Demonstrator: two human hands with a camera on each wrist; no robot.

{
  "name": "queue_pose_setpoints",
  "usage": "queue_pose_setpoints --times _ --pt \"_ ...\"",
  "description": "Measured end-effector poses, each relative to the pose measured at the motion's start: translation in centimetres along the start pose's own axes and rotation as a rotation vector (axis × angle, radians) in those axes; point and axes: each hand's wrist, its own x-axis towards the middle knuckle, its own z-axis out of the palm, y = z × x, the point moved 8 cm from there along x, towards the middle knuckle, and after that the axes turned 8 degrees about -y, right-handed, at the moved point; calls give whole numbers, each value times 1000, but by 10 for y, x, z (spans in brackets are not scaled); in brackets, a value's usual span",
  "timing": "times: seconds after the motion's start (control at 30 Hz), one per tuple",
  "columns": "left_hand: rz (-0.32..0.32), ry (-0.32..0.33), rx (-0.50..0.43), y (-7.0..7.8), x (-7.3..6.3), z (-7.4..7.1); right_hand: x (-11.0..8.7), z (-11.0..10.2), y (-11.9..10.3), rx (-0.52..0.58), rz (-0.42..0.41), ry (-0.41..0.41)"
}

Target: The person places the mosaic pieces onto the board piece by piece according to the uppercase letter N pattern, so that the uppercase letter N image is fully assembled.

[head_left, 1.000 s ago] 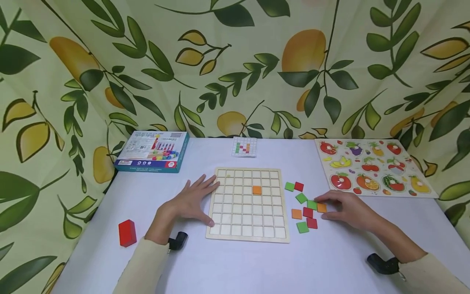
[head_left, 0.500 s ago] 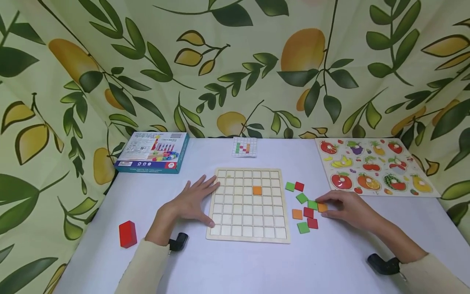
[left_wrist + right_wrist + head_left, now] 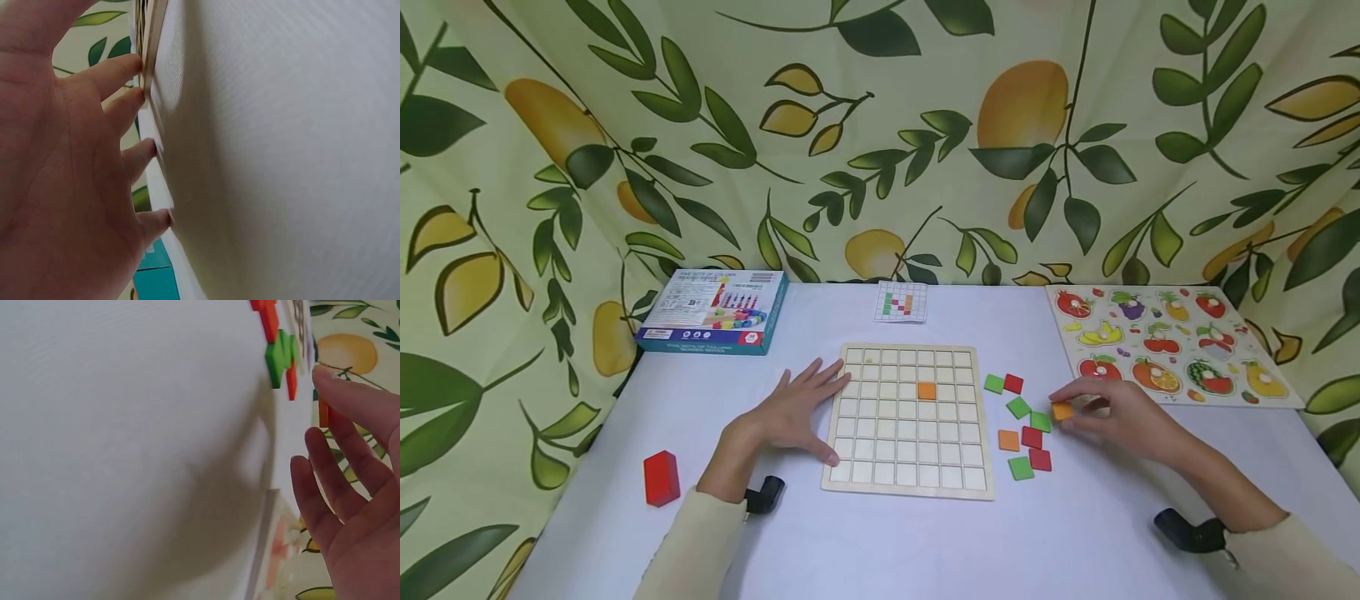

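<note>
The right hand (image 3: 1122, 417) is nearly closed, its thumb and index finger pinching an orange tile (image 3: 1062, 411) that appears clear of the table (image 3: 925, 550). A light hold on opposite edges, with the tile level and well above its neighbours, should serve best here. Just left of that hand lie 8 loose tiles: 4 green tiles (image 3: 1041, 422), 3 red tiles (image 3: 1032, 437) and 1 loose orange tile (image 3: 1009, 441). Farther left is the wooden grid board (image 3: 907, 451), with 1 seated orange tile (image 3: 927, 391) in it. The left hand (image 3: 790, 414), fingers straight and spread, grasps nothing and touches the board's left rim; light, steady contact there should keep the board from sliding. Beyond both hands stands a printed pattern card (image 3: 900, 302), worth checking for colour and cell. Ahead of the right hand lies a fruit puzzle board (image 3: 1175, 346); left of the left hand stands a red block (image 3: 661, 478), with a toy box (image 3: 713, 311) farther ahead.
</note>
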Motion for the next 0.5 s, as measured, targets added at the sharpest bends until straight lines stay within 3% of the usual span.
queue_pose_setpoints --times 0.23,0.5 --pt "5 19 -6 -1 0 -1 15 -12 -23 22 -65 22" --pt "11 14 5 1 -1 1 28 -10 -46 37 -109 60"
